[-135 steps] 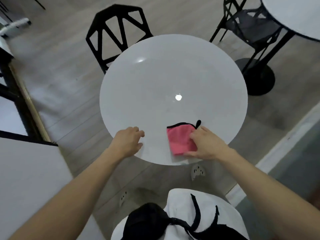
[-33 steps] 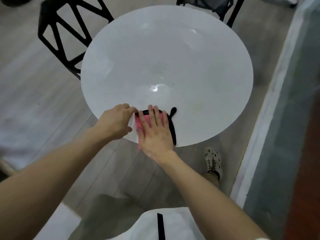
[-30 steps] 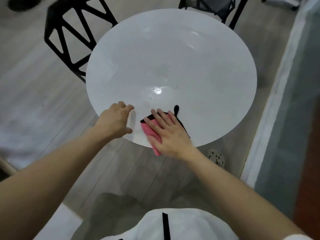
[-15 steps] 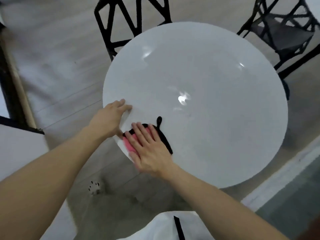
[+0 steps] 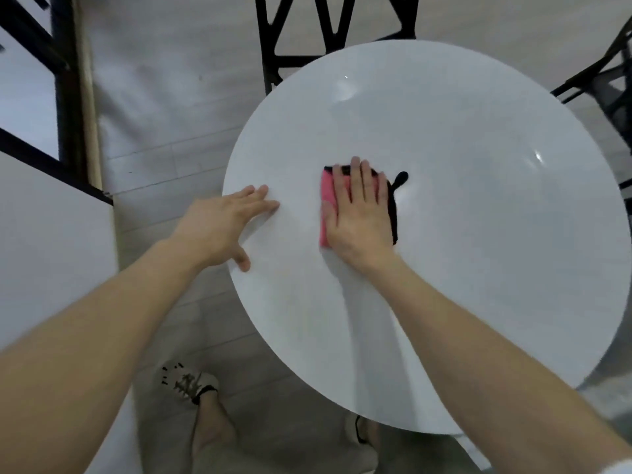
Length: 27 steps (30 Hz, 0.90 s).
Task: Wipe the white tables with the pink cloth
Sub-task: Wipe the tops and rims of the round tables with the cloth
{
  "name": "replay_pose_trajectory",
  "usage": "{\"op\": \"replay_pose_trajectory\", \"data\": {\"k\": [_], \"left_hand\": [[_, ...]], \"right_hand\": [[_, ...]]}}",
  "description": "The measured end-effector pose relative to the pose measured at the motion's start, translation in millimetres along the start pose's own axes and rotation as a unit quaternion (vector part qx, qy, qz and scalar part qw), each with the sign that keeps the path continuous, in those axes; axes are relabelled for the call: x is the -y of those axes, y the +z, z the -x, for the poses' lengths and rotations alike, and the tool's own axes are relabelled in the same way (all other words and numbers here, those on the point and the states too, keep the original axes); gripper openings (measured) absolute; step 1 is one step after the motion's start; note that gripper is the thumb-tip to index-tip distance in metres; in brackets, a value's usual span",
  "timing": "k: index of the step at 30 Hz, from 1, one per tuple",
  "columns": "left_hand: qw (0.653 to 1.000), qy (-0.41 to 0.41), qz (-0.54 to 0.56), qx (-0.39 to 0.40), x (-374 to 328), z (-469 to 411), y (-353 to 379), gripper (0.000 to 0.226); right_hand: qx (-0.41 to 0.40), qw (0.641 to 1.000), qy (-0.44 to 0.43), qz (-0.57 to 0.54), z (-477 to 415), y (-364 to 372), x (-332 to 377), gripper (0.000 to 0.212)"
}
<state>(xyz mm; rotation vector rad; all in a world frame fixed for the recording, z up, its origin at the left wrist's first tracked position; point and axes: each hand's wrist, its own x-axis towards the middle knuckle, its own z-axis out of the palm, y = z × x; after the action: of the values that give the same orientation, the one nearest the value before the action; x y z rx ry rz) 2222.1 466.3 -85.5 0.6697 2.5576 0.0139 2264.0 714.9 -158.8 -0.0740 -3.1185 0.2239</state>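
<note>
The round white table point(image 5: 478, 251) fills the right part of the view, and both hands are on it. The right hand point(image 5: 360, 213) lies flat on the pink cloth point(image 5: 329, 189), palm down, with the fingers straight and close together. It presses the cloth on the tabletop and does not curl around it.

The cloth is folded and sits on the left half of the table, a little in from the rim. Only a pink strip shows at the left of the hand, and a black border shows at the right. A small black loop point(image 5: 400, 178) sticks out from the cloth's far right corner and lies on the white surface.

The left hand point(image 5: 222, 227) rests on the left rim of the table, well apart from the cloth. Its fingers are stretched out flat on the top, the thumb is spread toward the near edge, and it holds nothing.

Behind the table stands 1 black chair point(image 5: 337, 29) with an open frame, and part of a second chair point(image 5: 612, 87) shows at the right edge. Below, on the grey plank floor point(image 5: 164, 107), 1 light shoe point(image 5: 188, 384) with dark marks is visible.
</note>
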Motion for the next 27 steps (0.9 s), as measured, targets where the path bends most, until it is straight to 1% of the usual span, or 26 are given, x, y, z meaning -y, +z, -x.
{"op": "replay_pose_trajectory", "data": {"k": [2,4,6,7,8,9,10,11,12,13,14,16,17,18,19,21,22,24,25,27], "left_hand": [[1.000,-0.007,0.003,-0.007,-1,3,-5,0.150],[0.999,-0.030,-0.011,-0.016,0,0,-9,0.169],[0.998,-0.062,-0.018,-0.013,2,-6,-11,0.184],[0.998,-0.069,-0.009,-0.007,4,-9,-11,0.188],[0.998,-0.066,0.000,0.002,6,-11,-12,0.189],[0.998,-0.053,0.007,0.012,7,-13,-12,0.189],[0.999,-0.038,0.013,0.018,8,-14,-11,0.186],[0.999,-0.025,0.020,0.019,8,-14,-10,0.184],[1.000,-0.013,0.024,0.015,9,-14,-10,0.181],[1.000,0.002,0.021,0.007,12,-14,-10,0.177],[1.000,0.023,0.013,-0.001,18,-15,-11,0.171],[0.998,0.057,0.028,-0.020,36,-18,-15,0.145],[0.996,0.066,0.058,-0.028,48,-21,-18,0.131],[0.993,0.067,0.090,-0.033,62,-26,-23,0.122],[0.991,0.064,0.110,-0.038,74,-31,-27,0.118],[0.990,0.060,0.125,-0.036,91,-43,-31,0.119],[0.988,0.062,0.139,-0.019,95,-49,-32,0.119],[0.984,0.062,0.166,0.015,96,-56,-30,0.117],[0.984,0.064,0.163,0.017,95,-60,-28,0.114],[0.985,0.069,0.155,0.003,96,-66,-21,0.109]], "right_hand": [[0.034,0.992,-0.122,-0.014,61,1,39,0.066],[0.085,0.965,-0.248,-0.007,86,-8,43,0.065],[0.121,0.935,-0.334,0.019,60,-14,19,0.064],[0.122,0.934,-0.334,0.034,33,-15,8,0.064],[0.103,0.950,-0.293,0.038,2,-15,0,0.063],[0.080,0.974,-0.211,0.035,-30,-17,-5,0.064],[0.064,0.991,-0.111,0.035,-60,-18,-5,0.066],[0.057,0.998,-0.016,0.030,-82,-16,0,0.068],[0.048,0.997,0.055,0.022,-96,-9,10,0.069],[0.038,0.994,0.096,0.019,-100,-3,26,0.070],[0.025,0.994,0.107,0.017,-93,2,43,0.070],[0.014,0.998,0.054,0.029,-50,8,79,0.066],[0.013,0.999,0.023,0.034,-21,10,96,0.064],[0.018,0.999,-0.002,0.039,5,10,112,0.063],[0.033,0.998,-0.019,0.042,28,8,126,0.063],[0.071,0.996,-0.032,0.041,55,3,141,0.062],[0.076,0.996,-0.035,0.040,55,2,140,0.062],[0.055,0.997,-0.033,0.046,22,1,129,0.060],[0.039,0.998,-0.014,0.046,-8,2,122,0.060],[0.032,0.998,0.053,0.031,-82,3,110,0.062]]}}
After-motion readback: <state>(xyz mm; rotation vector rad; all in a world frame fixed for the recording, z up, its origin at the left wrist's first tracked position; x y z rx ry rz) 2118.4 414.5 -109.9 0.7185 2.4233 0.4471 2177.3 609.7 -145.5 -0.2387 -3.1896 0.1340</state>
